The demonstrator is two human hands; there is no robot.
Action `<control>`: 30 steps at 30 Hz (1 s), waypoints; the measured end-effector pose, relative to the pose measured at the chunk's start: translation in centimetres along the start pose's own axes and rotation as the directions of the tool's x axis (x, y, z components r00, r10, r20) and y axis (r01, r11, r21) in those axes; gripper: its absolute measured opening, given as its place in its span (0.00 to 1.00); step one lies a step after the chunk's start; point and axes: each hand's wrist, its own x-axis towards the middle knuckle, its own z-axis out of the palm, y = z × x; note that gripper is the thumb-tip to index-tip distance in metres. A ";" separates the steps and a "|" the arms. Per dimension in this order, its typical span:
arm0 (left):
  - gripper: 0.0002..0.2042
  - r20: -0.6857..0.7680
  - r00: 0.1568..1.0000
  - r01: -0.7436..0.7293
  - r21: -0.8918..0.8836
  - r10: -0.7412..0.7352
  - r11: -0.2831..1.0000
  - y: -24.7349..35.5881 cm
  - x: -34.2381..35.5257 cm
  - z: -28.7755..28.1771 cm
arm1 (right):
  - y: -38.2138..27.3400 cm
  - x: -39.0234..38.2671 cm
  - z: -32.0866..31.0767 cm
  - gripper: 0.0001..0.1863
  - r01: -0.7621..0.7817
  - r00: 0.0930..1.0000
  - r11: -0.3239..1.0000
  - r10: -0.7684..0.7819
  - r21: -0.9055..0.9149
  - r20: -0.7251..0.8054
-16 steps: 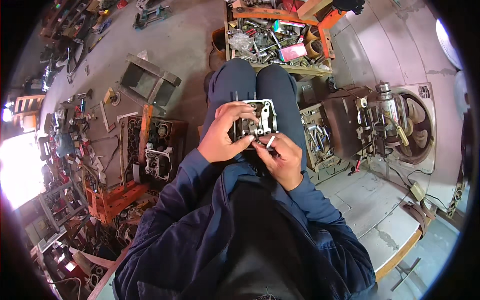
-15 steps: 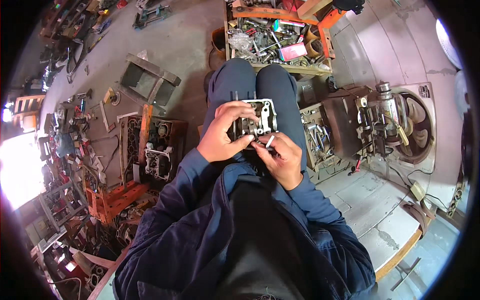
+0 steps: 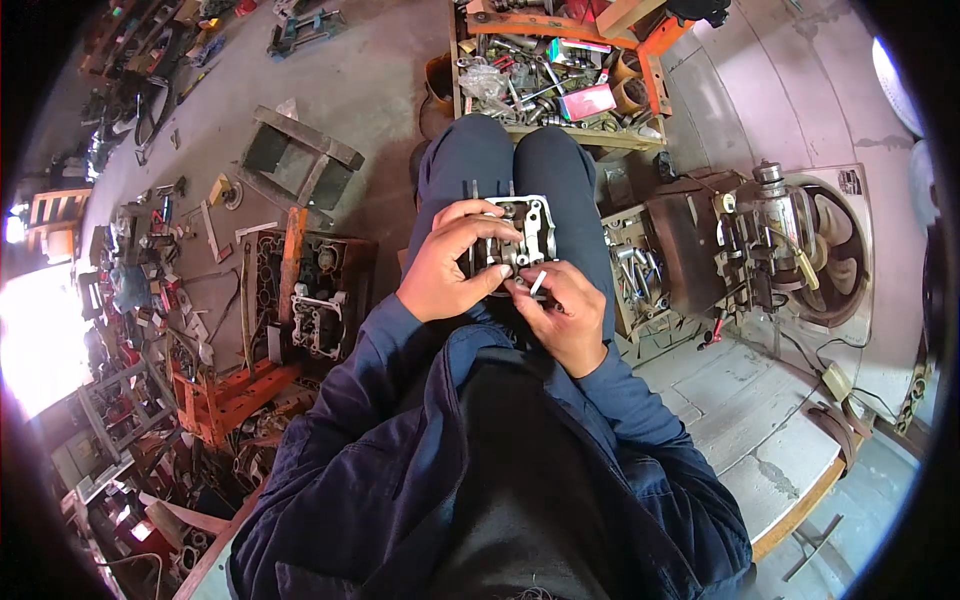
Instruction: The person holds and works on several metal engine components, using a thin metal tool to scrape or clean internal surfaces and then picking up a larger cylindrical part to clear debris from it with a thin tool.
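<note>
The left hand (image 3: 447, 272) is wrapped around the near left side of a small metal engine casting (image 3: 517, 240), fingers curled over its upper face and thumb underneath, so the part is gripped firmly; the right hand (image 3: 568, 314) is pinched shut on a small pale piece (image 3: 537, 283) at the casting's near edge, held between thumb and fingertips. The casting is rested on the lap, across the two thighs in dark blue trousers (image 3: 500, 165), just ahead of the jacket cuffs. For the step in hand to go well, the casting is best kept braced against the thighs by the left hand while the small piece is worked squarely and without forcing, fingertips kept clear of sharp ports. The casting's open, machined face is turned up toward the camera, and its long axis seems to run away from the body, along the legs, tilted slightly to the right. Further out, a crate of loose tools (image 3: 560, 85) is set beyond the knees, another engine block (image 3: 315, 290) lies on the floor to the left, and a machine with a flywheel (image 3: 815, 250) stands to the right
</note>
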 end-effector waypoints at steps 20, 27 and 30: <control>0.15 -0.158 0.985 0.044 -0.123 -0.063 0.991 0.8 1.2 -1.0 | 0.4 0.0 -1.1 0.13 -0.058 0.986 0.998 0.061 0.019 -0.154; 0.18 -0.005 1.000 -0.023 -0.113 0.022 0.993 2.0 3.0 -0.4 | 0.1 0.9 -1.2 0.12 0.035 0.990 0.999 -0.029 0.041 -0.135; 0.17 0.003 1.000 -0.004 -0.193 0.004 0.981 1.6 3.2 0.0 | 0.3 1.0 -1.3 0.13 0.053 0.988 0.999 -0.051 0.010 -0.145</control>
